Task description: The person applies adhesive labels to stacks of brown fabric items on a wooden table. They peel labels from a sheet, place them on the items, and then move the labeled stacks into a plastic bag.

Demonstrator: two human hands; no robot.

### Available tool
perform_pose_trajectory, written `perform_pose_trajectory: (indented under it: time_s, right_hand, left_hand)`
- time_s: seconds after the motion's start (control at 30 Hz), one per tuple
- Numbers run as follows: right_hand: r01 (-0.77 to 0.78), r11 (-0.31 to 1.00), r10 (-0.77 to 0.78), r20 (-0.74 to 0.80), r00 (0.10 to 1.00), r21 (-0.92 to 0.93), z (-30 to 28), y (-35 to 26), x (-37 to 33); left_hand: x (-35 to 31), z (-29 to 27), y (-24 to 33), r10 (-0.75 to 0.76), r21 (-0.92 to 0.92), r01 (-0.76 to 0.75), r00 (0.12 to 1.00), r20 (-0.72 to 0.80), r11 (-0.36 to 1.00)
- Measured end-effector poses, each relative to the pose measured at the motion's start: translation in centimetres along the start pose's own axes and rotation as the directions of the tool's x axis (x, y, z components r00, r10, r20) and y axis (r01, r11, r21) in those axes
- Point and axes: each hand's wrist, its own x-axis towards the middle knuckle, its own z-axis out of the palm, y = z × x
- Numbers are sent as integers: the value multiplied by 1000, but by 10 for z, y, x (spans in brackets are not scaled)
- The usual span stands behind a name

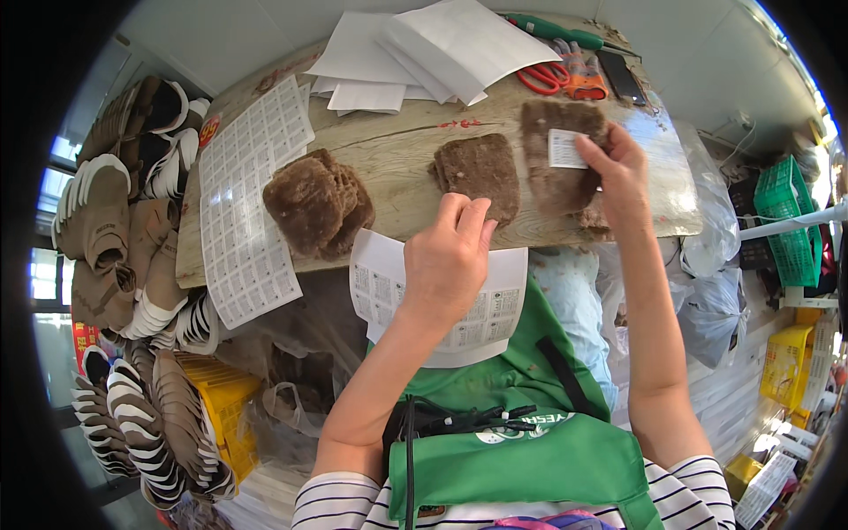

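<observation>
My right hand (625,168) grips a brown fuzzy fabric piece (563,187) by its right edge, at the right of the table. The thumb lies against a small white label (565,148) on that piece. My left hand (449,252) is closed in a pinch near the table's front edge; whatever is between its fingertips is hidden. Below this hand a sheet of printed labels (495,305) lies over my lap, partly covered by my forearm. A stack of brown fuzzy pieces (481,172) sits just beyond my left fingers. Another brown stack (314,203) stands farther left.
A long label sheet (243,212) hangs over the table's left front edge. White papers (442,53), red-handled scissors (543,79), a green-handled tool (556,31), gloves (583,75) and a black phone (621,78) lie at the back. Stacked shoe uppers (106,216) crowd the left.
</observation>
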Motion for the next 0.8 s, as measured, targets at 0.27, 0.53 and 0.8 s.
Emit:
perform_pose_trajectory:
  time_s: [0.27,0.53,0.8]
  right_hand:
    - [261,548,-336,77,939,-795,-27,-31,-49]
    - [-127,967,188,284,940,-221,30,-22,-122]
    - [-220,974,211,133,968,60,-20,-19,-121]
  left_hand:
    - [6,-6,7,11,-11,-12,1000,-19,1000]
    - [16,-28,17,-96,-87,113,980,172,990]
    - [-17,-104,-55,-413,-506,439,895,169,743]
